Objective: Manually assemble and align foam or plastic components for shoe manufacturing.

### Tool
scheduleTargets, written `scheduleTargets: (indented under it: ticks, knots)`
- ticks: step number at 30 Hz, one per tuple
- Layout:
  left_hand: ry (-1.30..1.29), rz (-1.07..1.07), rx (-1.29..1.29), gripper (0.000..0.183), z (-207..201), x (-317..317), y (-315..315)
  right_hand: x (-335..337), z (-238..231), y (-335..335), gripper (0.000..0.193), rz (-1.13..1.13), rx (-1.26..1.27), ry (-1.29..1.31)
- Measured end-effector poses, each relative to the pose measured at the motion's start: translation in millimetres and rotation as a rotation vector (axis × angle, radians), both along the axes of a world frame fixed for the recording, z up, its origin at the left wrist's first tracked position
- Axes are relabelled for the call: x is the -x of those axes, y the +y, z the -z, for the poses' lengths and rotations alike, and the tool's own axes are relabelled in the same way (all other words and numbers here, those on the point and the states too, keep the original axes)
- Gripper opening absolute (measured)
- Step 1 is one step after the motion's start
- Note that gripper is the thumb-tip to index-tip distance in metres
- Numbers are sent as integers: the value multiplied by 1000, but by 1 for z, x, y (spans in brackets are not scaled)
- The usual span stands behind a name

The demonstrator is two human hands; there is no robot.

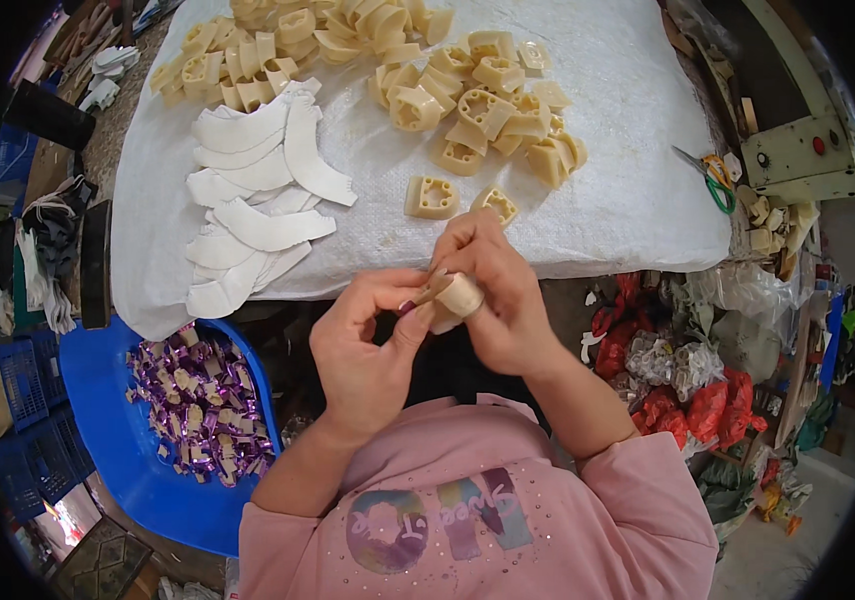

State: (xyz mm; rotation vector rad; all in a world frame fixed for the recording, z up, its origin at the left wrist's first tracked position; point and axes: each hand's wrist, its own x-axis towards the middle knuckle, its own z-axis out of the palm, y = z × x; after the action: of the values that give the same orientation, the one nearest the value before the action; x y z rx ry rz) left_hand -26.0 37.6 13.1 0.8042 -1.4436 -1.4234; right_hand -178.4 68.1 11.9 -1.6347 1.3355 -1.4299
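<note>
Both my hands meet just in front of the table's near edge, around a small cream shoe heel [460,296]. My right hand [510,315] grips the heel's right side, with the thumb below and the fingers above. Thumb and fingers of my left hand [360,340] pinch at its left side, by a thin pale edge whose kind I cannot make out. Two loose cream heels [433,197] with holes in their ends lie just beyond my fingers. White curved strips [273,225] overlap in a pile at the left of the table.
More cream heels [483,110] are heaped at the back of the white-covered table [638,200]. Scissors [718,185] with green and orange handles lie at its right edge. Below left stands a blue basin [108,440] of purple, shiny pieces [198,410]. Red bags [708,410] lie below right.
</note>
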Motion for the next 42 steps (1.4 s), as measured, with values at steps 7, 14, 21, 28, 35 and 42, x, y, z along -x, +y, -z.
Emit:
scheduleTargets:
  ticks: [7,14,21,28,35,42]
  knots:
    - [-100,51,65,14,-1,-8,-4,7,1,6,15,-210,-157,-448]
    - [-270,-32,668,16,-7,-6,-11,21,-11,-1,42,-294,-606,-614]
    - [7,392,-79,64,8,-15,-11,17,-16,1,55,-158,-29,-39]
    - [136,352,-328,53,9,-5,5,-1,0,6,44,-88,91,45]
    - [143,297,-231,82,-2,4,11,-2,-16,-5,23,-290,-526,-533]
    - [-20,111,84,70,4,9,17,-14,0,-1,19,-364,-421,-543]
